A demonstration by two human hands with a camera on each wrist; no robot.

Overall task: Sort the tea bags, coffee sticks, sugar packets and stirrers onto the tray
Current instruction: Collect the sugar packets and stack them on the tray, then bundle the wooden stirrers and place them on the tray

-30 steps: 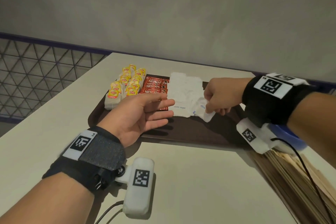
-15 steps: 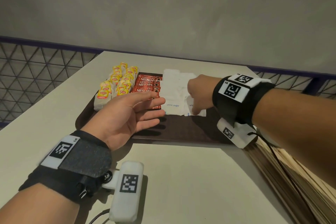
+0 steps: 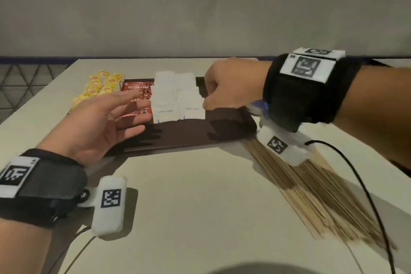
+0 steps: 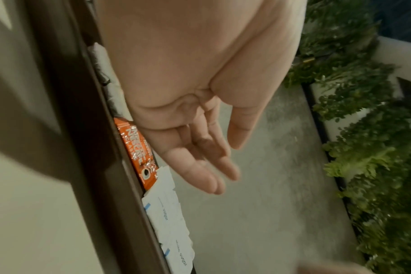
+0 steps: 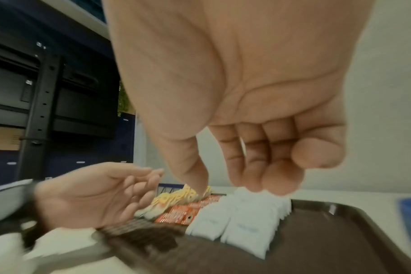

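A dark brown tray [image 3: 200, 131] holds yellow tea bags [image 3: 100, 87] at its left, red coffee sticks [image 3: 138, 91] beside them, then white sugar packets [image 3: 175, 100] in two overlapping rows. My right hand [image 3: 208, 101] hovers just right of the sugar packets with fingers curled; the right wrist view shows those fingers [image 5: 258, 181] holding nothing above the packets [image 5: 242, 222]. Over the tray's front left floats my left hand [image 3: 124, 111], palm up, fingers straight [image 4: 211, 166], above the coffee sticks [image 4: 139, 148]. A heap of wooden stirrers [image 3: 311, 191] lies on the table at the right.
The tray's right half [image 5: 329, 241] is bare. A blue object [image 3: 260, 104] sits off the tray's right edge, mostly hidden by my right wrist. Cables trail from both wrist cameras across the pale table [image 3: 189, 196]. A wall stands close behind the table.
The sugar packet that my right hand pinched a second ago now lies at the right end of the sugar rows, and the hand has lifted off it. My left hand stays open.
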